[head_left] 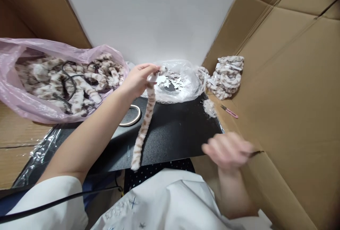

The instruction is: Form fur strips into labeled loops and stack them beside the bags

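Note:
My left hand [139, 79] is closed, pinching a white plush strip [145, 125] with brown spots near its top end. The strip hangs down over the black tabletop and its lower end reaches the front edge. A small white tag [152, 78] sits against the strip just below my fingertips. My right hand [228, 149], blurred by motion, is raised off the table's right front corner with its fingers curled in. Whatever it may hold cannot be made out. Behind the left hand lies a clear plastic bag [190, 90] with many white tags inside.
At left, a pink plastic bag [10, 97] holds spotted plush pieces and black cords. A tape roll [137, 116] lies beside the strip. To the right are bundled plush strips [228, 78], a fluff clump [209, 108] and pink-handled thread snips [230, 111]. Cardboard walls [292, 81] flank the table.

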